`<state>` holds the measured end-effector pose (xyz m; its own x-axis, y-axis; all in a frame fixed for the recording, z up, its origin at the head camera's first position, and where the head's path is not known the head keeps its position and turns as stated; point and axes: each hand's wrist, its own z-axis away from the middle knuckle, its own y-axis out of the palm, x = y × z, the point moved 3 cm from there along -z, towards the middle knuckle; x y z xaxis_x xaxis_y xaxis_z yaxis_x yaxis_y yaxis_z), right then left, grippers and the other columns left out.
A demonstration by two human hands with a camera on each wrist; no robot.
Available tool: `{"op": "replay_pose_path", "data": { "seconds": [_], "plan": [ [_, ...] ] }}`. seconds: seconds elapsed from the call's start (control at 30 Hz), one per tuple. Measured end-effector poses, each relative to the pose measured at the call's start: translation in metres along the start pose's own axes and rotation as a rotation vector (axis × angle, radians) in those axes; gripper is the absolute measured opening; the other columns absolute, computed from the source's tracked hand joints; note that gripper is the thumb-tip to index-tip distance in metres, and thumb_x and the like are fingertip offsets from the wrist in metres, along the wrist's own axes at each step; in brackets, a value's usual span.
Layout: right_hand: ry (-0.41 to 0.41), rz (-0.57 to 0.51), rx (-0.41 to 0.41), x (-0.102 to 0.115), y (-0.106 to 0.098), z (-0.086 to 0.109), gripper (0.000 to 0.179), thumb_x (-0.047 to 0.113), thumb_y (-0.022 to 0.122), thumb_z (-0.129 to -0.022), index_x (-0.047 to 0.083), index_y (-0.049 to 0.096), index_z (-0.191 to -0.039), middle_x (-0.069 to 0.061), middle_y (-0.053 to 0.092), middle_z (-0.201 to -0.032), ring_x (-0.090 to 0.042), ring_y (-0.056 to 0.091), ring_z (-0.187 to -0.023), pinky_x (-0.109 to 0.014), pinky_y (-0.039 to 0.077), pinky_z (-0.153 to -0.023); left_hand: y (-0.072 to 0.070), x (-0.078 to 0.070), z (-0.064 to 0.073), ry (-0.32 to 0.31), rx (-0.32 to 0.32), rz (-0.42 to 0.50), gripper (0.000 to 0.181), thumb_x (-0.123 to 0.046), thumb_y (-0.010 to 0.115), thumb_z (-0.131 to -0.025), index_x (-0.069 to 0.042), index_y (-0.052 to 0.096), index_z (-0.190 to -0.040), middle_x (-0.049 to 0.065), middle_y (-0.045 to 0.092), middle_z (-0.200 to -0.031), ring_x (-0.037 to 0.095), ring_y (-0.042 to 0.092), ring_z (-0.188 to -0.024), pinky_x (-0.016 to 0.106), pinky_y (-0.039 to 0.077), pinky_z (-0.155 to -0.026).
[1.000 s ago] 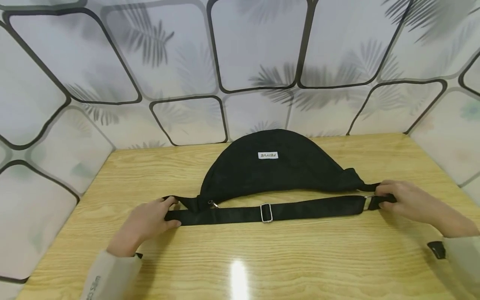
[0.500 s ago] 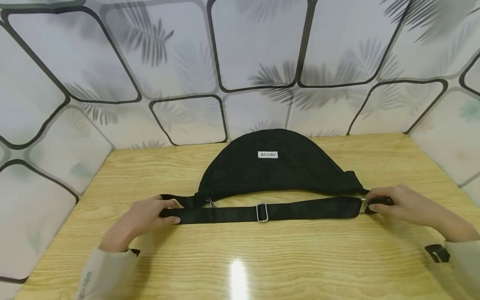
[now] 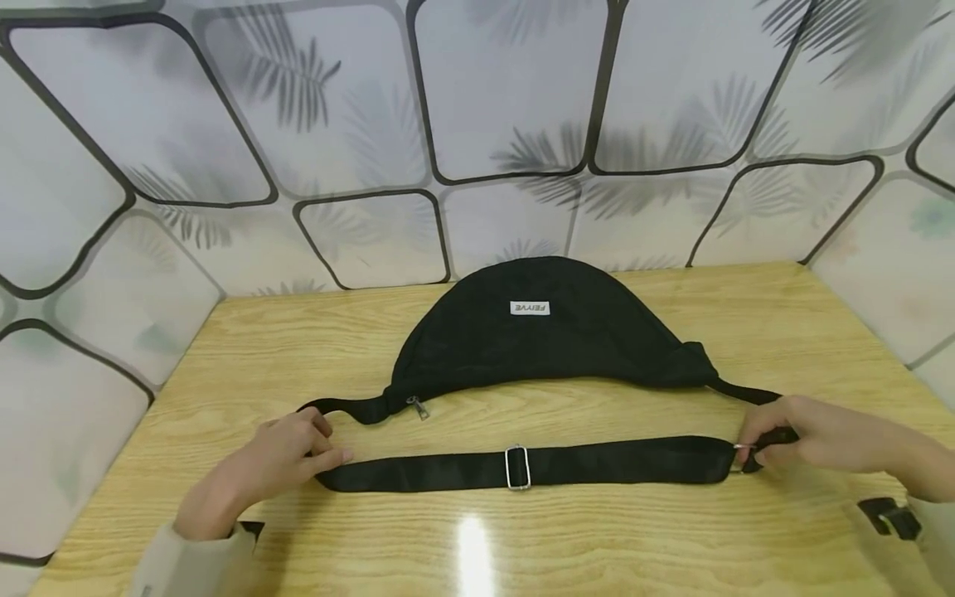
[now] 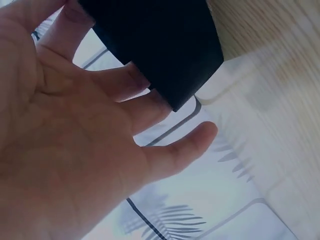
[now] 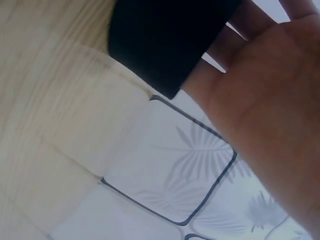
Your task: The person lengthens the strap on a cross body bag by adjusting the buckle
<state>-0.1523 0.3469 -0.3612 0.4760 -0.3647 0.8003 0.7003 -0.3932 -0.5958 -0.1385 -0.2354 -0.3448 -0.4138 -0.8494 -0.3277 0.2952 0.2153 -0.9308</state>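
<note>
A black half-moon waist bag (image 3: 552, 348) with a small white label lies flat, its curved side toward the wall. In front of it, apart from its lower edge, stretches its black strap (image 3: 619, 461) with a silver slider buckle (image 3: 517, 468) near the middle. My left hand (image 3: 272, 460) holds the strap's left bend, thumb on the near side; the left wrist view shows fingers against the dark webbing (image 4: 165, 45). At the other end my right hand (image 3: 813, 435) pinches the strap beside a metal ring. Dark webbing (image 5: 160, 45) covers those fingertips in the right wrist view.
A light wood-grain table (image 3: 418, 539) carries the bag. Pale patterned panels (image 3: 515, 99) rise behind it and along both sides. A zipper pull (image 3: 419, 408) hangs from the bag's left corner. Black wrist straps show at both sleeves.
Both hands have drawn the strap toward the person, widening the gap between it and the bag. The left hand has also shifted slightly left. The bag itself has barely moved.
</note>
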Motion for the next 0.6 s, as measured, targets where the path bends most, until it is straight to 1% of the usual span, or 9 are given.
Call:
{"op": "replay_pose_path", "data": {
  "seconds": [0.07,0.17,0.23,0.27,0.33,0.4,0.43,0.53,0.6],
  "plan": [
    [0.015,-0.063,0.037,0.002,0.003,-0.001,0.032,-0.018,0.058,-0.092,0.007,0.073,-0.107,-0.001,0.069,-0.103,-0.010,0.061,-0.088,-0.028,0.049,-0.064,0.001,-0.002,0.001,0.040,-0.016,-0.031,0.025,-0.030,0.077,-0.091,-0.021,0.075,-0.068,0.006,0.066,-0.104,0.028,0.060,-0.099,0.055,0.052,-0.072],
    [0.031,-0.086,0.071,0.003,0.008,-0.002,0.033,-0.019,0.058,-0.091,0.009,0.073,-0.102,0.002,0.069,-0.100,-0.009,0.060,-0.086,-0.028,0.048,-0.062,0.002,-0.005,0.002,0.075,-0.024,-0.030,0.015,-0.031,0.082,-0.086,-0.025,0.075,-0.074,0.008,0.064,-0.108,0.028,0.060,-0.098,0.058,0.050,-0.074],
    [0.041,-0.061,0.077,0.001,0.010,-0.001,0.034,-0.018,0.060,-0.089,0.011,0.074,-0.100,0.006,0.068,-0.099,-0.007,0.060,-0.085,-0.028,0.047,-0.062,0.002,-0.007,0.003,0.063,-0.012,-0.024,0.013,-0.034,0.086,-0.082,-0.028,0.075,-0.081,0.010,0.062,-0.114,0.031,0.060,-0.102,0.064,0.048,-0.078],
    [0.031,-0.033,0.073,-0.001,0.010,0.000,0.034,-0.017,0.061,-0.089,0.012,0.074,-0.101,0.007,0.068,-0.100,-0.006,0.060,-0.086,-0.027,0.048,-0.063,0.003,-0.008,0.004,0.052,-0.003,-0.025,0.016,-0.036,0.088,-0.079,-0.029,0.075,-0.086,0.011,0.061,-0.117,0.034,0.059,-0.105,0.067,0.046,-0.081],
    [0.041,0.022,0.053,-0.003,0.011,0.002,0.033,-0.014,0.066,-0.088,0.014,0.076,-0.102,0.009,0.068,-0.102,-0.005,0.060,-0.088,-0.026,0.049,-0.065,0.004,-0.010,0.005,0.024,0.019,-0.019,0.027,-0.040,0.090,-0.076,-0.029,0.074,-0.095,0.014,0.058,-0.124,0.042,0.057,-0.112,0.075,0.040,-0.085],
    [0.072,0.062,0.028,-0.003,0.011,0.004,0.029,-0.008,0.069,-0.089,0.013,0.076,-0.107,0.011,0.068,-0.107,-0.002,0.061,-0.093,-0.024,0.051,-0.068,0.007,-0.012,0.007,0.003,0.041,-0.013,0.036,-0.043,0.091,-0.074,-0.029,0.074,-0.102,0.018,0.055,-0.131,0.048,0.052,-0.120,0.079,0.034,-0.090],
    [0.065,0.079,0.011,-0.001,0.012,0.004,0.029,-0.007,0.070,-0.089,0.013,0.076,-0.109,0.010,0.069,-0.108,-0.002,0.061,-0.095,-0.024,0.052,-0.069,0.008,-0.013,0.008,-0.004,0.045,-0.007,0.041,-0.045,0.091,-0.073,-0.028,0.073,-0.105,0.021,0.052,-0.135,0.051,0.048,-0.123,0.081,0.032,-0.091],
    [0.006,0.124,-0.070,0.009,0.015,0.002,0.033,-0.012,0.071,-0.087,0.011,0.077,-0.110,0.009,0.069,-0.106,-0.003,0.063,-0.091,-0.023,0.052,-0.067,0.010,-0.013,0.011,-0.006,0.029,0.013,0.053,-0.047,0.091,-0.071,-0.023,0.072,-0.115,0.029,0.043,-0.144,0.057,0.040,-0.130,0.082,0.027,-0.094],
    [-0.086,0.187,-0.156,0.016,0.016,0.001,0.040,-0.019,0.072,-0.081,0.011,0.078,-0.106,0.007,0.069,-0.102,-0.005,0.064,-0.086,-0.021,0.052,-0.064,0.011,-0.012,0.012,-0.012,0.008,0.022,0.062,-0.047,0.092,-0.069,-0.020,0.070,-0.121,0.033,0.036,-0.148,0.059,0.035,-0.133,0.083,0.024,-0.095]
  ]
}}
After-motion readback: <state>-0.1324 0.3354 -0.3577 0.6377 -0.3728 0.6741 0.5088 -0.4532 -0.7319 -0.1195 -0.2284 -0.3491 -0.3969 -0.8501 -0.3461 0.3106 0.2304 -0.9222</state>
